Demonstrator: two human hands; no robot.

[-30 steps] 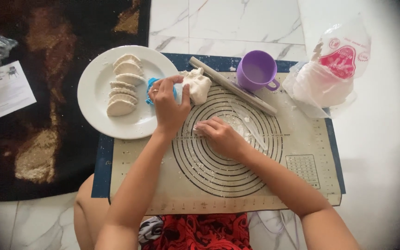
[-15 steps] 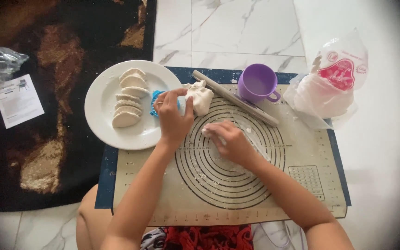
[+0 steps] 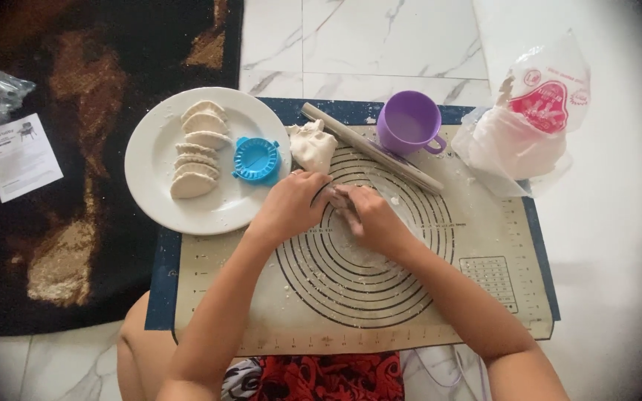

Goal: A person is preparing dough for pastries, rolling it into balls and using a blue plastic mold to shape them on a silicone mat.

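My left hand [image 3: 289,206] and my right hand [image 3: 369,213] meet over the ringed middle of a beige baking mat [image 3: 380,312]. Their fingers are closed together on a small piece of dough [image 3: 338,199], mostly hidden between them. A lump of white dough [image 3: 312,145] lies just beyond my left hand at the mat's far edge. A blue dumpling press [image 3: 255,159] rests on the right rim of a white plate [image 3: 159,191], which also carries a row of several folded dumplings [image 3: 194,151].
A wooden rolling pin [image 3: 375,148] lies diagonally on the mat's far side, beside a purple cup [image 3: 408,122]. A plastic bag of flour [image 3: 525,126] sits at the right. A dark rug [image 3: 76,89] with a paper leaflet [image 3: 21,157] lies left, on a marble floor.
My left hand has let go of the blue press, now resting on the plate, and come right to join my right hand over the mat's rings. The camera has drifted slightly.
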